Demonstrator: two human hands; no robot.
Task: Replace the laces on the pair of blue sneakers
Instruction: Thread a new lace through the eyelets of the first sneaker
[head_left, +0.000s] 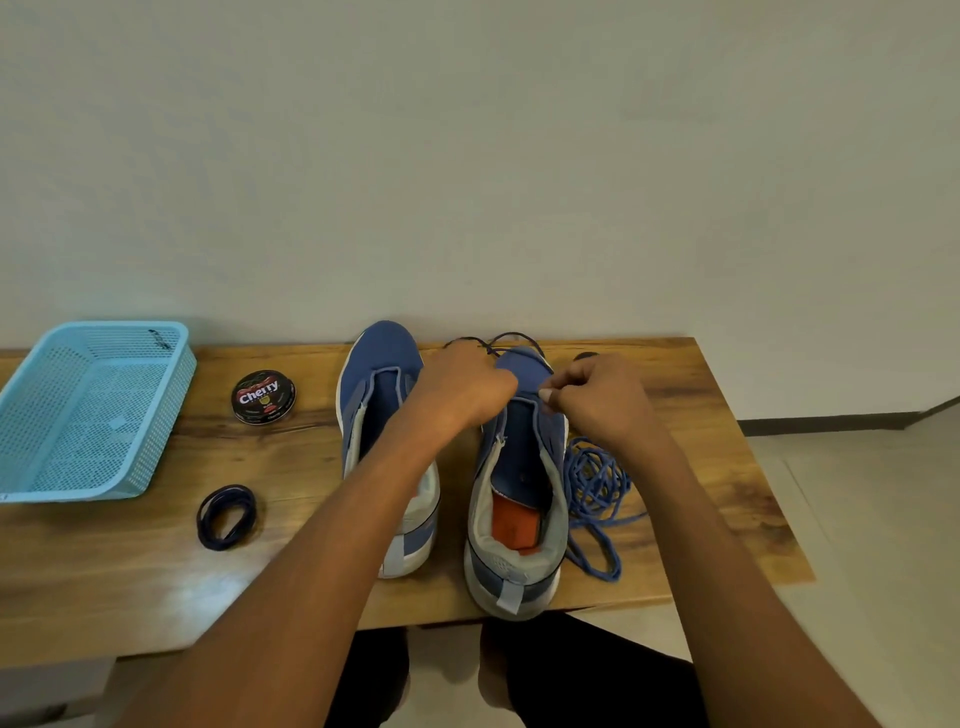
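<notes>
A plain pale wall backs a wooden worktop (675, 395) where a person relaces a pair of blue sneakers; both hands meet over the toe end of the right sneaker (519, 483), which stands heel toward the camera; the left hand (462, 387) is curled over the front eyelets, though what its fingers hold cannot be told; the right hand (597, 395) pinches something small at the shoe's edge, seemingly the dark lace (498, 343) whose thin loops rise just beyond the two grips. The left sneaker (384, 426), unlaced with its tongue open, lies just outside the left hand's grip; a heap of blue laces (595, 488), apparently the removed ones, sprawls below the right hand's grip, touching the shoe's side; a coiled dark lace (227, 517) waits well off to the left, near a shoe-polish tin (263, 396) and a light blue basket (31, 488). The lace looks light, limp and thin, likely to slip or twist; it is best taken at its stiff tip for threading, with the soft, light shoe steadied at the eyelet row.
</notes>
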